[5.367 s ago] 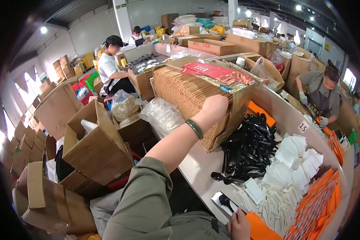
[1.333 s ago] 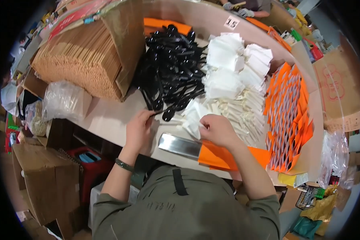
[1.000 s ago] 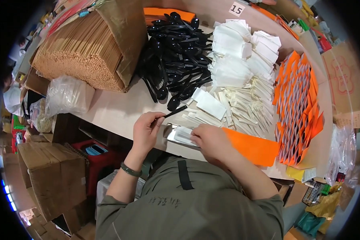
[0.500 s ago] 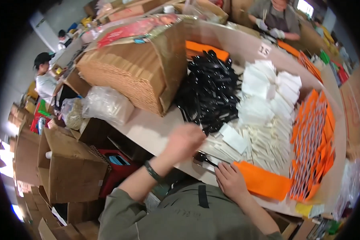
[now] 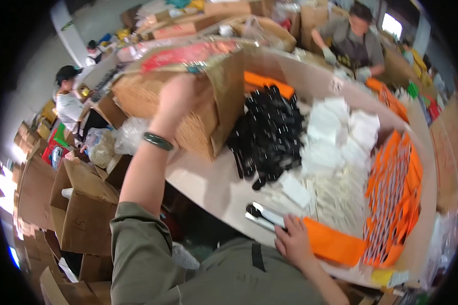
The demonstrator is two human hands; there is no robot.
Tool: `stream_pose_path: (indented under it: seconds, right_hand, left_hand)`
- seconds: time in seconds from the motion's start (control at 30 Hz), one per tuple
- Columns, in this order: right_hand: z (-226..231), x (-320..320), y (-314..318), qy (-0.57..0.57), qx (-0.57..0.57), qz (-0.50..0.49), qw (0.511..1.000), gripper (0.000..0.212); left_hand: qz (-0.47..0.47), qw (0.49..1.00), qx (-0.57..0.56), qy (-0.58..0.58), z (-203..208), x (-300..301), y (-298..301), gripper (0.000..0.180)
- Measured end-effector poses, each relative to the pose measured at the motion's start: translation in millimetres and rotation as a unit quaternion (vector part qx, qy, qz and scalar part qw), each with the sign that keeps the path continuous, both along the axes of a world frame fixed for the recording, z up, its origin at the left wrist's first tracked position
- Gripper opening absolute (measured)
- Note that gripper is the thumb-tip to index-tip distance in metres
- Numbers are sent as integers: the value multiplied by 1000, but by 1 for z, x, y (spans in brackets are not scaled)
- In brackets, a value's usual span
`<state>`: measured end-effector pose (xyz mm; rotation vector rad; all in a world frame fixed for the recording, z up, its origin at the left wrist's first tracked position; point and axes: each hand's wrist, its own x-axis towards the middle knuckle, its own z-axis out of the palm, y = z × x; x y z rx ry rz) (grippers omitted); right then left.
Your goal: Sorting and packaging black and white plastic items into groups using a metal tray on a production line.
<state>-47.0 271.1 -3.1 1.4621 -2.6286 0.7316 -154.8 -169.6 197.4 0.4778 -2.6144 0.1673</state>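
Stacked cartons filled the workroom beyond a pale counter, where a person worked with both hands set well apart. Stretched forward, the left hand met a mass of thin wooden sticks; blur hid its fingertips, so whether they had closed on any could not be told. The sticks' box faced the person with its open side, seemingly to leave them within reach.

Nearer the body, the right hand gripped a slim metal tray, fingers across the handle of a black spoon lying in it, apparently to keep both steady. From that hand an orange sleeve extended rightward. Ahead of it lay slim pale packets, then white napkins and heaped black spoons; overlapping orange pouches spread to its right, each kind probably kept apart for quick picking.

Between the hands, a bare strip of counter offered the left arm room to swing. Beside the left hand, the box's wall limited sideways movement; beyond the piles, a raised rim curved round. Behind the right hand, the near edge left little space.
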Motion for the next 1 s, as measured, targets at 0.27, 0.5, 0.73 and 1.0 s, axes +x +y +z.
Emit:
stream_pose_path:
  seconds: [0.27, 0.5, 0.73, 1.0]
  right_hand:
    - [4, -7, 10, -53, -60, -31, 996, 44]
    - [13, -4, 23, -21, 28, -39, 999, 40]
    - [17, -3, 0, -67, -47, -13, 997, 44]
    - [11, -2, 2, -33, -8, -92, 995, 43]
  left_hand:
    - [6, 759, 594, 266, -118, 162, 24, 16]
    - [-227, 719, 618, -221, -172, 137, 107, 8]
    - [-281, 794, 483, -241, -187, 121, 188, 28]
    - [-188, 786, 566, -161, -194, 120, 237, 39]
